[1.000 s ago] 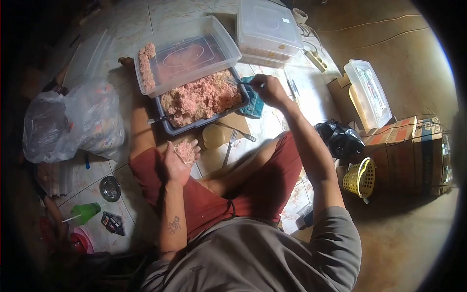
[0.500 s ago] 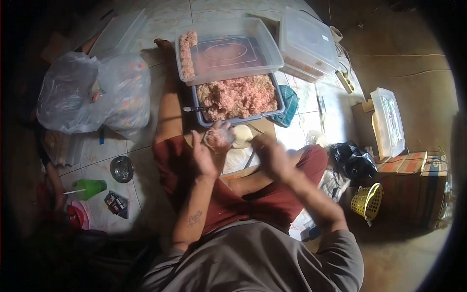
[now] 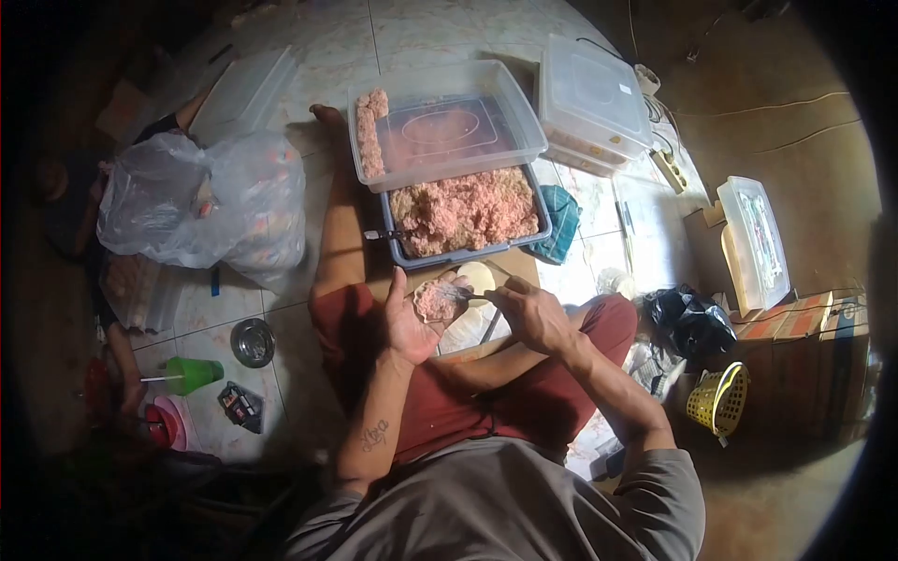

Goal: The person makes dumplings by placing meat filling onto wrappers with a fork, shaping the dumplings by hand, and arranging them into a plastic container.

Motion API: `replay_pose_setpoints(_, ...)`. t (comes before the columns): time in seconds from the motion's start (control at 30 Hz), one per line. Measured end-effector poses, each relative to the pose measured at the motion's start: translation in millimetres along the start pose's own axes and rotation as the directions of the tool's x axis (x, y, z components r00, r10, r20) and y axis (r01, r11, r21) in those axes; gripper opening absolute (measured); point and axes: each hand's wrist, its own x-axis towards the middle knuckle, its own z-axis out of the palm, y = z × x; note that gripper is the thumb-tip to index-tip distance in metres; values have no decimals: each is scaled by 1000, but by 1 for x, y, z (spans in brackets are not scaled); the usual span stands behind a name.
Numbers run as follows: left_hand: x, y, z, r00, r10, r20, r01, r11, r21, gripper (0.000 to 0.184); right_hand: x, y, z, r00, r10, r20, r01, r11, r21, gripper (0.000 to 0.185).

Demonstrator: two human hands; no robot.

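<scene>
In the cupped palm of my left hand (image 3: 409,335) lies a round dough wrapper with pink minced meat (image 3: 436,303) on it. My right hand (image 3: 535,320) grips a metal fork (image 3: 465,295), its end against the meat. Pale round wrappers (image 3: 477,279) are stacked just beyond my hands, on cardboard between my legs. Past them is a blue-grey tray (image 3: 470,254) heaped with minced meat (image 3: 468,208); a dark-handled utensil (image 3: 382,236) rests over its left edge. Behind, a clear plastic bin (image 3: 524,150) holds a row of filled dumplings (image 3: 370,136) along its left side.
Lidded plastic boxes (image 3: 594,103) stand at the back right, near a teal cloth (image 3: 558,224). To the right are a black bag (image 3: 687,321), a yellow basket (image 3: 717,402) and cartons (image 3: 795,365). A stuffed plastic bag (image 3: 201,206) and another person's arm (image 3: 120,360) are at left.
My right hand has come in toward my left palm, bringing the fork onto the meat. The left hand has shifted slightly right and down in view, which has also tilted.
</scene>
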Motion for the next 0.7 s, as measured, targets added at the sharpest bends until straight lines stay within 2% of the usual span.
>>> replay_pose_setpoints(0.03, 3, 2, 5, 992, 48, -118, -44, 998, 42, 85, -2, 1, -2, 999, 28, -30, -27, 999, 23, 25)
replay_pose_setpoints(0.07, 9, 5, 2, 993, 66, -101, -61, 997, 53, 85, -1, 1, -3, 997, 52, -61, -49, 998, 47, 25)
replay_pose_setpoints(0.1, 12, 6, -10, 981, 164, -108, -144, 974, 173, 83, -1, -6, -6, 985, 105, -138, -72, 971, 226, 24)
replay_pose_setpoints(0.13, 11, 8, -11, 960, 258, -105, -219, 932, 288, 80, 2, -6, -2, 984, 96, -147, -61, 972, 227, 24)
replay_pose_setpoints(0.17, 9, 11, -13, 980, 196, 39, -195, 896, 398, 77, 6, -5, 5, 961, 251, -119, -183, 894, 410, 24)
replay_pose_setpoints(0.2, 7, 6, -1, 978, 202, 44, -202, 893, 402, 77, 11, -7, 10, 917, 394, -59, -291, 764, 575, 26)
replay_pose_setpoints(0.23, 3, -4, 19, 975, 217, 48, -212, 843, 495, 77, 18, -13, 10, 918, 391, 69, -311, 601, 737, 30)
replay_pose_setpoints(0.27, -3, -9, 37, 971, 232, 54, -219, 783, 582, 77, 23, -10, 16, 914, 348, 207, -356, 446, 821, 30)
replay_pose_setpoints(0.33, -24, 7, 58, 974, 122, 192, -211, 801, 561, 80, 28, -35, 1, 934, 256, 250, -279, 85, 957, 32)
replay_pose_setpoints(0.37, -30, 21, 56, 977, 68, 202, -176, 792, 585, 71, 31, -39, -9, 953, 196, 233, -268, 179, 946, 32)
replay_pose_setpoints(0.4, -34, 30, 53, 978, 11, 209, -138, 782, 607, 62, 35, -47, -16, 953, 195, 233, -267, 174, 948, 32)
replay_pose_setpoints(0.43, -31, 29, 46, 956, 22, 294, -281, 367, 887, 55, 40, -57, -21, 962, 196, 193, -246, 302, 921, 32)
replay_pose_setpoints(0.47, -28, 26, 39, 928, -10, 372, -370, -145, 918, 49, 47, -67, -32, 970, 190, 153, -222, 427, 876, 33)
replay_pose_setpoints(0.5, -26, 21, 43, 899, 33, 436, -437, 109, 893, 40, 53, -78, -59, 954, 187, 232, -297, 658, 692, 34)
replay_pose_setpoints(0.53, -25, 16, 47, 864, 75, 497, -490, 350, 798, 33, 52, -73, -53, 954, 186, 234, -298, 661, 689, 34)
replay_pose_setpoints(0.57, -22, 19, 45, 813, 166, 559, -532, -178, 828, 31, 51, -62, -39, 972, 229, 51, -191, 643, 742, 34)
replay_pose_setpoints(0.6, -19, 21, 41, 736, 207, 644, -385, -655, 651, 30, 50, -49, -24, 953, 272, -133, -73, 632, 772, 34)
replay_pose_setpoints(0.63, -11, 20, 26, 673, 314, 670, -383, -626, 679, 31, 45, -35, -8, 929, 280, -243, -7, 669, 744, 30)
replay_pose_setpoints(0.67, -7, 24, 26, 709, 344, 615, -406, -515, 755, 28, 34, -24, 4, 931, 279, -234, -15, 671, 741, 30)
replay_pose_setpoints(0.7, -7, 17, 25, 619, 512, 595, -401, -445, 801, 29, 20, -15, 14, 928, 370, -44, -162, 507, 847, 27)
